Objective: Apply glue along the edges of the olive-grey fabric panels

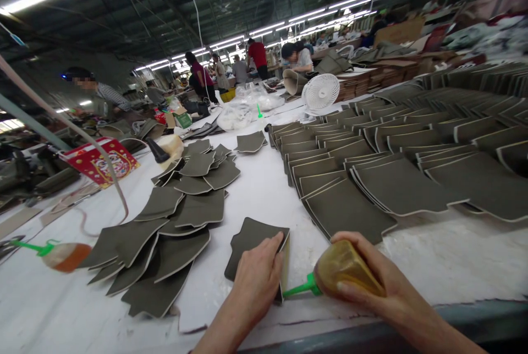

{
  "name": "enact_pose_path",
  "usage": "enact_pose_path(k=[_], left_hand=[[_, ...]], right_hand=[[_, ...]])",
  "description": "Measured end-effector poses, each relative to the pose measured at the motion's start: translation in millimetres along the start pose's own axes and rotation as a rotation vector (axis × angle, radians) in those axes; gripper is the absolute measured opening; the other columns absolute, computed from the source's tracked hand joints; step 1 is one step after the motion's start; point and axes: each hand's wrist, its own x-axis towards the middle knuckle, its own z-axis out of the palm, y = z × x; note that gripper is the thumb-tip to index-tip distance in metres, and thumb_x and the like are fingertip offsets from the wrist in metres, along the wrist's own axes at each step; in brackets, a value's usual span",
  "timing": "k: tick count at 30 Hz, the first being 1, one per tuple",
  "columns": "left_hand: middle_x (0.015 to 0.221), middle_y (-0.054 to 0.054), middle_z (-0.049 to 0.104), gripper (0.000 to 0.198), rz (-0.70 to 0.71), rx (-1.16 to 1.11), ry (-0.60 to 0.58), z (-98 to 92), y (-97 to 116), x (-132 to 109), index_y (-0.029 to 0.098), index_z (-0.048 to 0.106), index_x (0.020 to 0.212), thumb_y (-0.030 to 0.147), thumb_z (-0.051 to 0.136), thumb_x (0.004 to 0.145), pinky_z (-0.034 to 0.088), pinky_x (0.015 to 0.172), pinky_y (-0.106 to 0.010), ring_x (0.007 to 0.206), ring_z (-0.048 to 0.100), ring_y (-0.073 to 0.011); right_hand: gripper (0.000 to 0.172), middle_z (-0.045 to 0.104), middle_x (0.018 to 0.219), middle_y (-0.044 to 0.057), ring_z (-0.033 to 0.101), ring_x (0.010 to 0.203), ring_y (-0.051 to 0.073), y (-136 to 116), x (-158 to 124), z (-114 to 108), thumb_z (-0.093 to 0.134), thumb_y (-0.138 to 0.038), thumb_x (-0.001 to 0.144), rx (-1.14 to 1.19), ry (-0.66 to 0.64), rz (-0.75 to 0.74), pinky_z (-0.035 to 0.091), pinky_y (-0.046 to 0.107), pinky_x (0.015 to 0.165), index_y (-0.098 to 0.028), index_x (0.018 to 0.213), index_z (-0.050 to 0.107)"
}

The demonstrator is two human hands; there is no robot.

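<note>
My right hand [377,274] is wrapped round a squeeze bottle [344,271] of amber liquid, probably glue. The bottle lies tilted on its side, and its green nozzle tip meets the near corner of a dark grey-green panel [247,241]. My left hand [262,266] presses down on that panel, fingers close together and bent at its right edge, where a pale strip shows. Left of it lies a loose, overlapping pile of similar panels [202,208]. Rows of more such panels [396,181] overlap on the right.
A second green-nozzled bottle [66,255] lies at the left. Beyond the loose pile are a black-handled tool [159,151] and a red printed bag [103,161]. A white fan [320,92] and plastic bags [243,106] stand farther back. Several people work in the background.
</note>
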Motion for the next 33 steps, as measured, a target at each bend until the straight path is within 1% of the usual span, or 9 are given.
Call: enact_pose_path(k=[2,8,10,15,17,21,23,28,33], left_hand=[[0.134,-0.008,0.061,0.048,-0.01,0.01,-0.004,0.8,0,-1,0.018,0.049,0.141,0.024,0.033,0.096,0.042,0.107,-0.039,0.124,0.057,-0.0243],[0.131,-0.008,0.063,0.047,0.003,0.01,-0.012,0.0,0,-1,0.019,0.051,0.139,0.025,0.031,0.097,0.045,0.104,-0.038,0.121,0.058,-0.0251],[0.129,-0.008,0.064,0.047,0.014,-0.011,-0.007,-0.1,-1,0,0.018,0.052,0.138,0.024,0.031,0.097,0.045,0.104,-0.036,0.12,0.059,-0.0243],[0.131,-0.008,0.063,0.048,0.017,-0.037,0.008,2.1,-4,2,0.017,0.051,0.139,0.023,0.033,0.095,0.042,0.107,-0.036,0.122,0.058,-0.0243],[0.131,-0.009,0.063,0.047,0.016,-0.043,0.007,2.8,-4,2,0.017,0.052,0.139,0.023,0.033,0.096,0.042,0.108,-0.038,0.122,0.058,-0.0253],[0.132,-0.009,0.063,0.047,0.002,-0.056,-0.005,2.1,-3,2,0.017,0.053,0.138,0.023,0.032,0.095,0.041,0.109,-0.041,0.123,0.057,-0.0266],[0.132,-0.009,0.063,0.047,-0.004,-0.056,-0.005,1.7,-3,3,0.017,0.053,0.138,0.022,0.033,0.095,0.041,0.109,-0.041,0.123,0.057,-0.0265],[0.13,-0.008,0.065,0.046,0.016,-0.064,0.013,2.3,-5,3,0.018,0.054,0.136,0.023,0.034,0.095,0.043,0.107,-0.039,0.121,0.059,-0.0255],[0.131,-0.008,0.064,0.046,0.015,-0.05,0.012,2.6,-4,3,0.017,0.054,0.136,0.022,0.033,0.095,0.044,0.107,-0.039,0.121,0.059,-0.025]], right_hand=[[0.054,0.06,0.107,0.003,0.062,0.094,0.023,0,1,-1,0.064,-0.056,0.083,-0.021,0.021,-0.013,0.05,0.031,0.081,-0.026,0.123,0.043],[0.053,0.059,0.11,0.004,0.061,0.093,0.024,-7,19,-8,0.066,-0.057,0.081,-0.147,0.238,-0.1,0.049,0.035,0.082,-0.025,0.118,0.047],[0.053,0.059,0.11,0.004,0.061,0.094,0.024,-8,18,-8,0.066,-0.057,0.082,-0.137,0.208,-0.095,0.049,0.035,0.082,-0.026,0.12,0.046],[0.055,0.061,0.101,0.001,0.061,0.089,0.022,-7,13,-8,0.065,-0.056,0.084,-0.011,-0.019,-0.002,0.05,0.031,0.078,-0.027,0.124,0.041],[0.055,0.06,0.103,0.002,0.061,0.09,0.022,-7,18,-10,0.065,-0.057,0.084,-0.029,0.038,-0.021,0.05,0.033,0.079,-0.026,0.123,0.042],[0.054,0.057,0.114,0.005,0.06,0.096,0.024,-6,30,-15,0.066,-0.058,0.083,-0.175,0.25,-0.136,0.049,0.037,0.085,-0.027,0.122,0.046],[0.053,0.057,0.115,0.005,0.06,0.096,0.024,-5,29,-15,0.066,-0.057,0.083,-0.211,0.26,-0.168,0.049,0.037,0.084,-0.027,0.122,0.046],[0.052,0.06,0.108,0.004,0.062,0.092,0.023,-5,23,-15,0.065,-0.057,0.085,-0.168,0.135,-0.134,0.052,0.033,0.078,-0.028,0.122,0.045],[0.054,0.058,0.111,0.004,0.061,0.094,0.025,-6,31,-17,0.067,-0.06,0.082,-0.199,0.273,-0.143,0.05,0.038,0.083,-0.028,0.121,0.047]])
